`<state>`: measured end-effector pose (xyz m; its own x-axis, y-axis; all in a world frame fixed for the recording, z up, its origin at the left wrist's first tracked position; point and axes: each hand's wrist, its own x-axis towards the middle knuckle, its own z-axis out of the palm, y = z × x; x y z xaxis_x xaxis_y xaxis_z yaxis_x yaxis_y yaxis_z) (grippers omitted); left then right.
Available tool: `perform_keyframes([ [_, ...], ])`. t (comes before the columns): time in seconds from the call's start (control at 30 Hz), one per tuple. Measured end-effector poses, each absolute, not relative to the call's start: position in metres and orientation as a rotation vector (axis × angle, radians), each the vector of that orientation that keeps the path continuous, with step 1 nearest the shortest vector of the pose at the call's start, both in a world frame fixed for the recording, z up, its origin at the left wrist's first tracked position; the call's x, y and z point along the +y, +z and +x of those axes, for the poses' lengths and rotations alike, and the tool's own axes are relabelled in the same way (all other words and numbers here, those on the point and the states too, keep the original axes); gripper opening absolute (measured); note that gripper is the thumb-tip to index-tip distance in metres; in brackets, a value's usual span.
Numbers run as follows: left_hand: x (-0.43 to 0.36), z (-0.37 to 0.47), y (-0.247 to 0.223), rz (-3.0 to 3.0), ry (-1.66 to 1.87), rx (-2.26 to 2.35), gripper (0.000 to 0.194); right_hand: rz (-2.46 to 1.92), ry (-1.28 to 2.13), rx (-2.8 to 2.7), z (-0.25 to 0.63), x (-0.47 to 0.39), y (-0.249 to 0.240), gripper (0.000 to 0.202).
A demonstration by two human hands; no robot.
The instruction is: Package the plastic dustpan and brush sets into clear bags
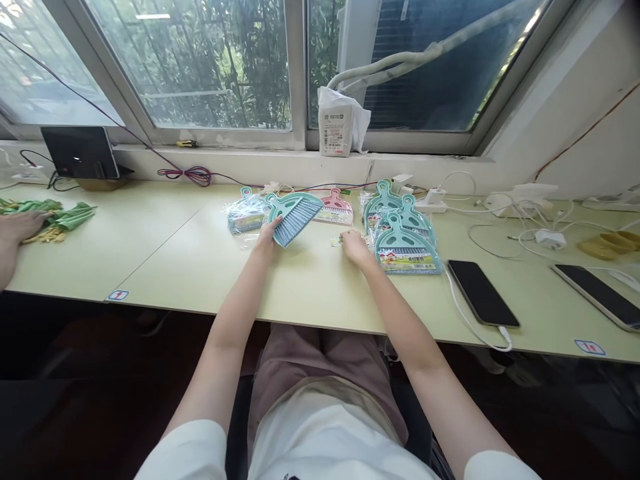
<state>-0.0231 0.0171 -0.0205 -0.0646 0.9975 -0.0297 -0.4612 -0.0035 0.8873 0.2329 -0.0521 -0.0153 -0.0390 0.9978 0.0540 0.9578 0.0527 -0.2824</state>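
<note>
White shirt (325,433), nearest, with mauve trousers (320,360) below the table (310,300). Left hand (267,235): closed, fingers and thumb on the near edge of a green dustpan (283,202) and its brush (299,221); the pair is tilted, raised off the table, grey-blue bristles toward the right hand. Right hand (356,247): low at the tabletop, fingers curled, beside a small printed card (337,241); whether it grips the card cannot be told. Behind, between the hands: one pink dustpan (336,207), labelled. Beyond the left hand: one wrapped dustpan (249,215), partly covered by the raised one. Beside the right hand: one overlapping group of wrapped green dustpans (407,248), clear film, printed labels. Farther right: one black phone (483,293), a white cable (463,310) plugged in, its loop reaching the table's front edge. Faults to expect, by judgement: brush sliding out of the pan, from a hold at one side only; card pushed under the group, from the knuckles working so close; wrapped pans slipping over one another, from slick film and a nudge of the wrist; phone dragged, from the right forearm catching the cable.
</note>
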Motion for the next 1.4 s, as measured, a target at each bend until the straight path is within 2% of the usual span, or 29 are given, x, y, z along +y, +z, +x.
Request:
perform_keyframes([
  [0.17, 0.015, -0.016, -0.021, 0.790, 1.413, 0.856, 0.049, -2.005, 0.376, -2.276, 0.228, -0.060, -0.003, 0.054],
  [0.3, 0.019, -0.012, -0.028, 0.793, 1.478, 0.861, 0.047, -1.916, 0.440, -2.406, 0.223, -0.065, 0.004, 0.037],
  [0.47, 0.022, -0.010, -0.037, 0.748, 1.508, 0.928, 0.037, -1.872, 0.396, -2.422, 0.222, -0.064, 0.001, 0.029],
  [0.57, 0.024, -0.006, -0.041, 0.720, 1.480, 0.947, 0.035, -1.781, 0.482, -2.408, 0.223, -0.064, 0.000, 0.041],
  [0.67, 0.025, -0.003, -0.043, 0.723, 1.462, 0.957, 0.040, -1.739, 0.583, -2.364, 0.221, -0.065, -0.001, 0.050],
  [0.73, 0.023, -0.001, -0.043, 0.738, 1.466, 0.965, 0.045, -1.727, 0.672, -2.343, 0.220, -0.065, 0.000, 0.042],
  [0.87, 0.016, 0.001, -0.039, 0.800, 1.457, 0.955, 0.051, -1.647, 0.782, -2.373, 0.218, -0.063, -0.001, 0.008],
  [0.97, 0.011, 0.004, -0.036, 0.836, 1.428, 0.950, 0.054, -1.639, 0.764, -2.341, 0.218, -0.062, -0.001, 0.003],
  [1.2, 0.009, 0.007, -0.035, 0.898, 1.422, 0.945, 0.061, -1.352, 1.182, -1.895, 0.218, -0.062, 0.004, 0.017],
  [1.4, 0.009, 0.009, -0.038, 0.882, 1.419, 0.891, 0.070, -1.172, 1.142, -1.244, 0.218, -0.054, 0.004, 0.018],
])
